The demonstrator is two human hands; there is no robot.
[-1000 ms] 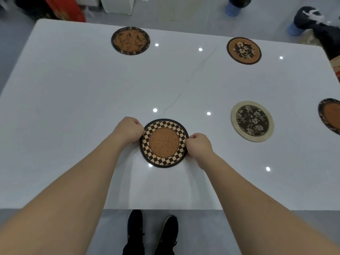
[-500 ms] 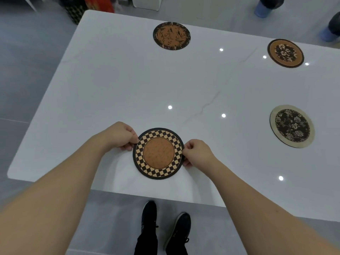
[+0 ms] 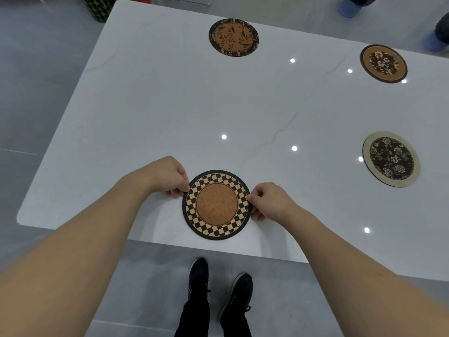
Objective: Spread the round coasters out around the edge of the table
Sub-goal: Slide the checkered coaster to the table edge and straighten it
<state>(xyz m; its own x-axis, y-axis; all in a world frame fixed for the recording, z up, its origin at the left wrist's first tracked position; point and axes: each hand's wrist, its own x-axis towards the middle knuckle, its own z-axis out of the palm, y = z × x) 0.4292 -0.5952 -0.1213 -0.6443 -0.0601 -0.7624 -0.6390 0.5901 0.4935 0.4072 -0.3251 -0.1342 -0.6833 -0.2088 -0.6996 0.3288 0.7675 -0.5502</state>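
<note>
We see a glossy white marble-look counter (image 3: 170, 105) carrying four round coasters: a black-and-tan checkered-rim cork coaster (image 3: 216, 204) at 6 o'clock near the edge, a brown branch-print coaster (image 3: 233, 37) at 12, an orange floral coaster (image 3: 383, 63) at 2, and a cream-rimmed black floral coaster (image 3: 391, 159) at 3.

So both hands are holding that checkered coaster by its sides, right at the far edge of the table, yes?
Not the far edge. In the head view the checkered coaster sits at the near edge of the table, just above the person's shoes. The left hand and right hand do hold it by its sides.
</note>
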